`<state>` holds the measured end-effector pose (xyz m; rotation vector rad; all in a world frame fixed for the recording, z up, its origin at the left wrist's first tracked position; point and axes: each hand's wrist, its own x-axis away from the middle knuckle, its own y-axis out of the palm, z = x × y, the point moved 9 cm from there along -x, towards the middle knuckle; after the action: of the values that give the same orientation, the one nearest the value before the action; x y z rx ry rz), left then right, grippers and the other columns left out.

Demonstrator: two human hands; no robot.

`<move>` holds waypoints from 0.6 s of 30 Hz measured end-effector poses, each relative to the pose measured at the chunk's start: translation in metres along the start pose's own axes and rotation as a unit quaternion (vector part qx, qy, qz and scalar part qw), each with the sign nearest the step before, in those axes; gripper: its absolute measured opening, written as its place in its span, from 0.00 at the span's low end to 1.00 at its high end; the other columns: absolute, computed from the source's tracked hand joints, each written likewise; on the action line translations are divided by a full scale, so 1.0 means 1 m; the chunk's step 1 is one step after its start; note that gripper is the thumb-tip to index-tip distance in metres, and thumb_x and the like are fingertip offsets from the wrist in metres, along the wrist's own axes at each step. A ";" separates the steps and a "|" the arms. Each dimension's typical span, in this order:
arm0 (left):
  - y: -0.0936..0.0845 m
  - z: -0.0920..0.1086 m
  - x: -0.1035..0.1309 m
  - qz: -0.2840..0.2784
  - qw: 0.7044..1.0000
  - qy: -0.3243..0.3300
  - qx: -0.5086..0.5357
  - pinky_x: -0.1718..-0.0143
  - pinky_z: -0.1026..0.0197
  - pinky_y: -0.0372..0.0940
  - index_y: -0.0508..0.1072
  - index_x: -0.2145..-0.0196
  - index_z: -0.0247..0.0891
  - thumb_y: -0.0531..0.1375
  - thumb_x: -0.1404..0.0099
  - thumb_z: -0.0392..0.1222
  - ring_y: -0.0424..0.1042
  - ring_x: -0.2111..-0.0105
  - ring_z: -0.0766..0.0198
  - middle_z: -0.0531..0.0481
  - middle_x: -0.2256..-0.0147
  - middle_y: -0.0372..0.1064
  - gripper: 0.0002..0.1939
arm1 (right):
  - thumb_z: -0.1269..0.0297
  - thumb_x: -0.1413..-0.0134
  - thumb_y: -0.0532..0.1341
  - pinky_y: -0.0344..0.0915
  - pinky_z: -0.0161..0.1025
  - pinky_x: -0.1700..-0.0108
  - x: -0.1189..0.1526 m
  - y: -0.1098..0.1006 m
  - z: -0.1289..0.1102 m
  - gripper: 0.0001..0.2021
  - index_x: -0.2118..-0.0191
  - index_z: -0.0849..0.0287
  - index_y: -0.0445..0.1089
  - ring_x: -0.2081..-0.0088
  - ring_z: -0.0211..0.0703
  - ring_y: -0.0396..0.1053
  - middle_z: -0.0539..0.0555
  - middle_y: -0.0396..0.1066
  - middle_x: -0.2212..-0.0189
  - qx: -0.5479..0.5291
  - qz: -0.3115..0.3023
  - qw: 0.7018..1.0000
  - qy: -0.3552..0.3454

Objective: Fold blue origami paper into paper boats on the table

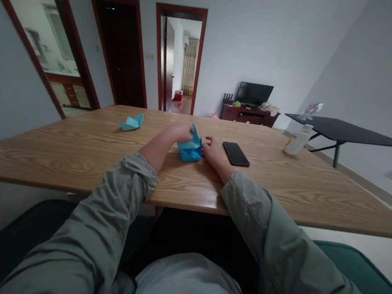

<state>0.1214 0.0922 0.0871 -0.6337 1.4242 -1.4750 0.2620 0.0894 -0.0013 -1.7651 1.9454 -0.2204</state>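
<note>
A blue packet or box (191, 154) stands near the middle of the wooden table (76, 163). Over its top is a light blue folded paper (193, 142) with a pointed tip, and my left hand (182, 132) has its fingers closed on this paper from behind. My right hand (212, 150) rests at the right side of the blue packet, fingers bent and a little apart, with nothing seen in it. Another light blue folded paper boat (132, 122) lies to the left on the table. Just right of my right hand is a black phone (236, 154).
A whitish translucent bottle (297, 140) stands at the table's right side. Beyond it is a black folding table (350, 130) with a clear plastic item on top. A television (254, 94) sits on a low cabinet by the far wall.
</note>
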 end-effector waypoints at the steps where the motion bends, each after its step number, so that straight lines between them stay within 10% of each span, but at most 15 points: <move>1: 0.001 0.001 0.000 -0.004 1.000 0.001 0.005 0.57 0.56 0.65 0.80 0.60 0.41 0.63 0.50 0.38 0.74 0.61 0.52 0.44 0.62 0.77 0.17 | 0.64 0.42 0.53 0.69 0.36 0.64 0.000 0.000 0.000 0.23 0.41 0.60 0.56 0.66 0.40 0.72 0.59 0.72 0.57 -0.008 -0.001 1.000 0.002; 10: -0.008 -0.007 0.001 -0.004 1.000 0.007 0.005 0.57 0.55 0.65 0.78 0.54 0.39 0.62 0.49 0.34 0.73 0.58 0.50 0.43 0.56 0.75 0.22 | 0.64 0.42 0.53 0.68 0.36 0.63 0.002 -0.004 -0.005 0.23 0.41 0.61 0.56 0.64 0.41 0.73 0.58 0.73 0.57 0.004 -0.001 1.000 -0.010; 18: -0.038 -0.149 0.027 0.096 0.985 -0.143 -0.001 0.54 0.53 0.64 0.77 0.57 0.43 0.64 0.48 0.39 0.71 0.55 0.48 0.45 0.56 0.75 0.19 | 0.64 0.43 0.56 0.66 0.36 0.61 0.017 -0.010 -0.025 0.23 0.42 0.60 0.60 0.60 0.43 0.72 0.58 0.73 0.56 0.129 -0.006 0.990 -0.049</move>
<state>-0.0302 0.1312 0.0889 -0.6613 1.2274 -1.1796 0.2583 0.0660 0.0202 -1.5892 1.7494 -0.3654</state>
